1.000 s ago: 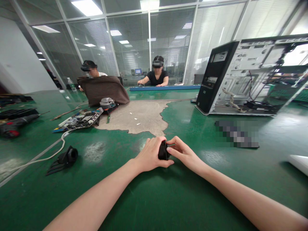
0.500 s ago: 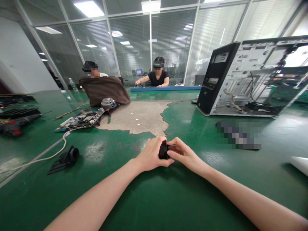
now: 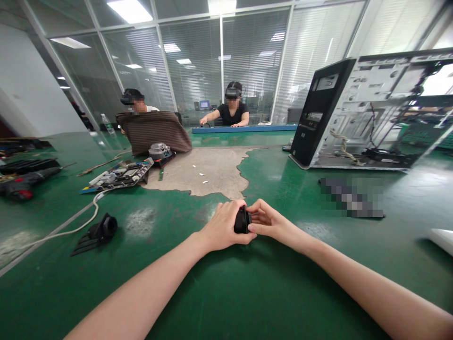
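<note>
The left hand (image 3: 221,225) wraps around one small black part (image 3: 241,221) and the right hand (image 3: 274,224) pinches its side, so it's between them. One other black piece (image 3: 101,231) lies left on the green table (image 3: 226,297). Farther back I see one circuit board (image 3: 120,175), one open computer case (image 3: 368,82), two people (image 3: 231,113).

held part (image 3: 241,222) in smooth plastic; glossy tabletop (image 3: 230,293) at six o'clock; ribbed cloth (image 3: 152,131) at ten; metal computer case (image 3: 371,87) at two.

Open computer case (image 3: 357,118) standing on my right, circuit board (image 3: 118,177) before brown ribbed fabric (image 3: 155,134) on the green table (image 3: 283,302) to my left, black-shirted worker (image 3: 231,113) in a headset (image 3: 233,91) opposite.
</note>
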### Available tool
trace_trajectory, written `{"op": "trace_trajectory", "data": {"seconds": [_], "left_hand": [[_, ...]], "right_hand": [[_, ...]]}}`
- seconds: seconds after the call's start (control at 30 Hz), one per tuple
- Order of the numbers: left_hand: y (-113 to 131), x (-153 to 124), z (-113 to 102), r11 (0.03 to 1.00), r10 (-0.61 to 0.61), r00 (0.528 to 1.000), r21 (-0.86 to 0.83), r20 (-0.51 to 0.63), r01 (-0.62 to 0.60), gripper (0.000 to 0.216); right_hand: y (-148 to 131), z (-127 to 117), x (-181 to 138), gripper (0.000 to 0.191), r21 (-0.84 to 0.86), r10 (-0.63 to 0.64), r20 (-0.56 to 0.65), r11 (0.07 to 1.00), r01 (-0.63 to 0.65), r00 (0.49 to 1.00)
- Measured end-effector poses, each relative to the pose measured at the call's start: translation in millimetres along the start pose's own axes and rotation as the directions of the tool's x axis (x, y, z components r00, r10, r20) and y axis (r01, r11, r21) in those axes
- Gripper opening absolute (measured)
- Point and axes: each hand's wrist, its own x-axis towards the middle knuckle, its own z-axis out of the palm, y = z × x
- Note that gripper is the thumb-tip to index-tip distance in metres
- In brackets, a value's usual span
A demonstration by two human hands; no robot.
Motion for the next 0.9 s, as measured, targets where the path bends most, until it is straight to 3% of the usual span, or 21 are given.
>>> {"op": "trace_trajectory", "data": {"seconds": [0.17, 0.53, 0.73, 0.9], "left_hand": [[-2, 0, 2, 1.0, 0.002, 1.0, -0.009, 0.001, -0.002, 0.058], [-1, 1, 1, 1.0, -0.001, 1.0, -0.002, 0.007, 0.001, 0.053], [-2, 1, 2, 1.0, 0.006, 1.0, 0.016, 0.0, -0.006, 0.055], [-1, 1, 1, 1.0, 0.017, 1.0, 0.017, 0.012, -0.017, 0.053]], "right_hand": [[4, 3, 3, 0.018, -0.036, -0.014, -0.123, 0.999, 0.01, 0.992], [0, -2, 0, 0.029, 0.001, 0.009, 0.022, 1.0, -0.009, 1.0], [-1, 0, 1, 0.017, 0.007, 0.004, -0.099, 1.0, -0.003, 0.995], [3, -1, 3, 0.025, 0.006, 0.052, -0.08, 0.999, -0.051, 0.995]]}}
